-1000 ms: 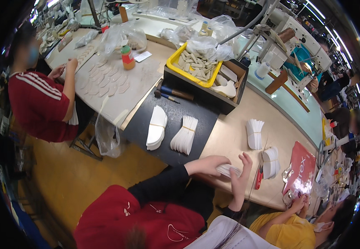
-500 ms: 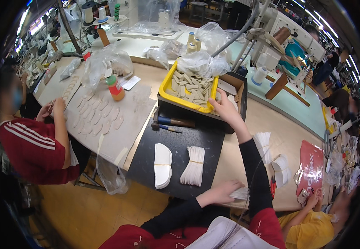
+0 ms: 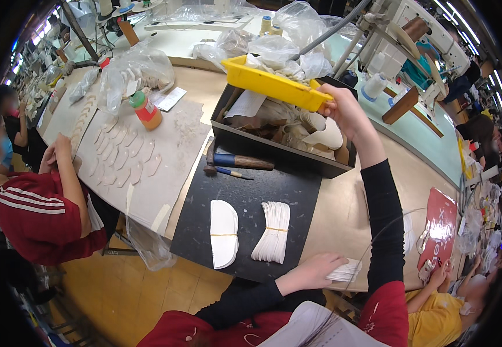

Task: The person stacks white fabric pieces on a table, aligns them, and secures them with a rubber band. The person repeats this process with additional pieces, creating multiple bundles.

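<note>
Tray (image 3: 271, 84) (yellow, probably light and stiff, best held by the rim) hangs tilted above the black box (image 3: 280, 154), right grip (image 3: 348, 113) closed on its corner; left grip (image 3: 313, 271) covers white pieces (image 3: 347, 270) on the counter (image 3: 333, 217), hold unclear.

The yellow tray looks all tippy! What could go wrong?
The yellow tray is tilted and the right hand holds it only near one end, so it might twist or spill anything inside. It is above the open black box, so spilled bits could drop in there. The left hand is on a white stack, which might spread if bumped.
</note>
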{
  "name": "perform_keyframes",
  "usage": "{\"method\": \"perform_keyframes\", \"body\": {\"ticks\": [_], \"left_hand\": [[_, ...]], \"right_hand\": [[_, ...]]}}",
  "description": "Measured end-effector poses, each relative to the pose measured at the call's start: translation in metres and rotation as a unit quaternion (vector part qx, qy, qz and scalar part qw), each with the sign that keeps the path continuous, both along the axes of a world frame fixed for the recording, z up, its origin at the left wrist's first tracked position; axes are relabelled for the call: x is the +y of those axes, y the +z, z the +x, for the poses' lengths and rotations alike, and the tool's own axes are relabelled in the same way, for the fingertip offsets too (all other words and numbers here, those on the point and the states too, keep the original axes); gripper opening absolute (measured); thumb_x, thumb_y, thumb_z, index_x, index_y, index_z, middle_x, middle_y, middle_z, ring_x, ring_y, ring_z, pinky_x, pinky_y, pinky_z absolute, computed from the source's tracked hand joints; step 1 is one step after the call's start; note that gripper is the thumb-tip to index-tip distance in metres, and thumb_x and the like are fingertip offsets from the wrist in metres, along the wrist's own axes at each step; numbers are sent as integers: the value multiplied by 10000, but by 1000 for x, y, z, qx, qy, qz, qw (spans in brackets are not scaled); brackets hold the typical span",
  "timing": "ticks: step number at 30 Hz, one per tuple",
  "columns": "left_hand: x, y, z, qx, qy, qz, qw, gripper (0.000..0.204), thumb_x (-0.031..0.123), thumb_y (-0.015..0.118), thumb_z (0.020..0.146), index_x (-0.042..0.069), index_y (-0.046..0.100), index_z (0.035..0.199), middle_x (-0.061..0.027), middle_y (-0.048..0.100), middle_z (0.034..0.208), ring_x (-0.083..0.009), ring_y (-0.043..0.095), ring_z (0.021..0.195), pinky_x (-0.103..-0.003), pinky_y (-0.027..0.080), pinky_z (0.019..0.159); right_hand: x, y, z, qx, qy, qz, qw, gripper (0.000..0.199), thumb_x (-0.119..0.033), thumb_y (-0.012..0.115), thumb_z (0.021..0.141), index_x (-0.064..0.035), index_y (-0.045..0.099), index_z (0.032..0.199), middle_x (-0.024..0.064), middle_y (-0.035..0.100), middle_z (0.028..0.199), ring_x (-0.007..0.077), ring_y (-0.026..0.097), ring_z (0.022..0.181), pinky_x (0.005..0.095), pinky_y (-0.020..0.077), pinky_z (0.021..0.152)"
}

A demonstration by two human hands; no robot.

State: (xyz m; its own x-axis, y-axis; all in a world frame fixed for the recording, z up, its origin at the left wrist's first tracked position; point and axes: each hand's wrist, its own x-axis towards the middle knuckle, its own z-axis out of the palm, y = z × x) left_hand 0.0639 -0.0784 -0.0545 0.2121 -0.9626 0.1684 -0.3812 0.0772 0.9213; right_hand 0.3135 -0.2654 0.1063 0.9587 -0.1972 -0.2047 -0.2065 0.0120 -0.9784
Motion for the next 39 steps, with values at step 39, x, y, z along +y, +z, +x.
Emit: {"method": "perform_keyframes", "body": {"ticks": [39], "left_hand": [[2,1,-3,18,11,-19,1000,595,34,649,704,24,498,1279,-162,520,1253,-356,515,1158,-429,426,995]], "right_hand": [[12,-45,11,103,56,108,987,410,-236,601,959,-38,462,1290,43,633,1067,74,602,840,198,498,678]]}}
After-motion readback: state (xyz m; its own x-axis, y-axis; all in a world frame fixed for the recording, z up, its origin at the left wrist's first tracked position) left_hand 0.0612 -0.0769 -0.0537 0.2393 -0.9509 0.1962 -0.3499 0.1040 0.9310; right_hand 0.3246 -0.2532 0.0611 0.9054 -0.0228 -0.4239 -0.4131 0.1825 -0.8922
